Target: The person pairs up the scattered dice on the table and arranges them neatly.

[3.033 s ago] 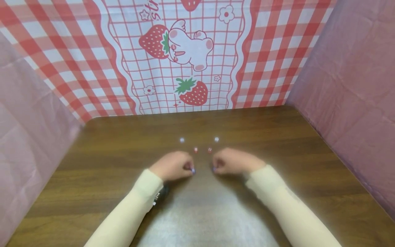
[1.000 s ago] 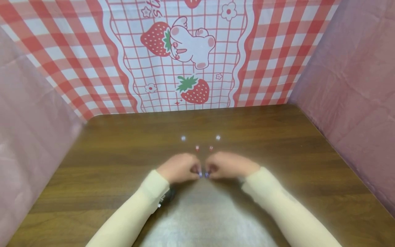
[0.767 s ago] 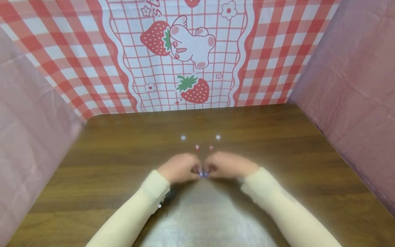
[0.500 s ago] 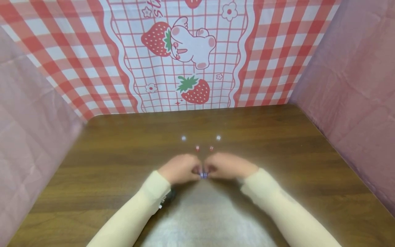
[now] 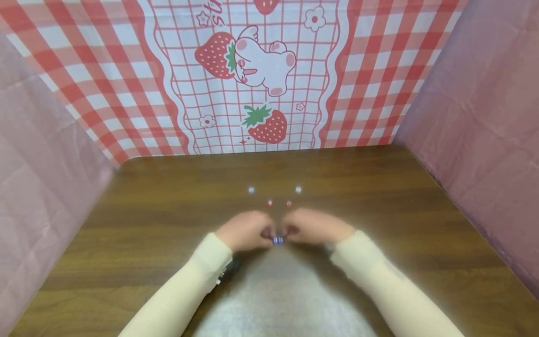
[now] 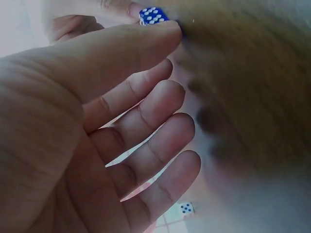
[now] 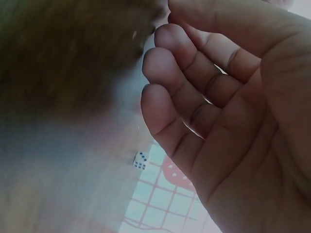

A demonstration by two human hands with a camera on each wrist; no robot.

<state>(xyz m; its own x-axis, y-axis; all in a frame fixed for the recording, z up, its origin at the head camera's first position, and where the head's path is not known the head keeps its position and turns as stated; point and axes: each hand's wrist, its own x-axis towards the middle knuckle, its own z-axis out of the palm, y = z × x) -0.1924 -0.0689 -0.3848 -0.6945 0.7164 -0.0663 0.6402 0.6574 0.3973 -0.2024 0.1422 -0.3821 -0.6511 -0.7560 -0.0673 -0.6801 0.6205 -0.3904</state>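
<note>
Two blue dice with white pips (image 5: pixel 278 240) stand side by side on the wooden table between both hands in the head view. My left hand (image 5: pixel 248 230) pinches the left die between thumb and index finger; in the left wrist view its thumb partly hides the blue die (image 6: pixel 152 16). The fingertips of my right hand (image 5: pixel 316 226) are bent just at the right die's outer side. In the right wrist view this hand's thumb and index tips come close together, with no die visible between them. Both hands' other fingers are loosely bent.
Two red dice, a left one (image 5: pixel 270 203) and a right one (image 5: pixel 288 204), sit just beyond the hands. Farther back are two white dice, left (image 5: pixel 251 190) and right (image 5: pixel 298 189). A strawberry-print cloth (image 5: pixel 261 70) hangs behind the table.
From apart, both hands brought the blue dice inward until they met side by side. In the last half second the right hand has drawn back slightly; the dice stayed together.
</note>
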